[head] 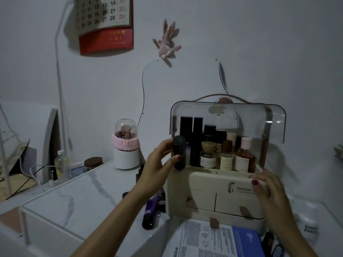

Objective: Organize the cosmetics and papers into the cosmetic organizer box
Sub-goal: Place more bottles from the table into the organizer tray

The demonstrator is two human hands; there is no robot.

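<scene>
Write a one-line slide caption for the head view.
Left hand holds a dark bottle at the open cosmetic organizer box while the right hand steadies its front.

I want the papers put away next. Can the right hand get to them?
Probably yes. The right hand only rests on the box, holding nothing, and the papers lie uncovered just below it, in front of the box.

A red calendar (106,25) and a pink toy rabbit (167,43) hang on the wall; a clear plastic bottle (62,163) stands at the left.
</scene>
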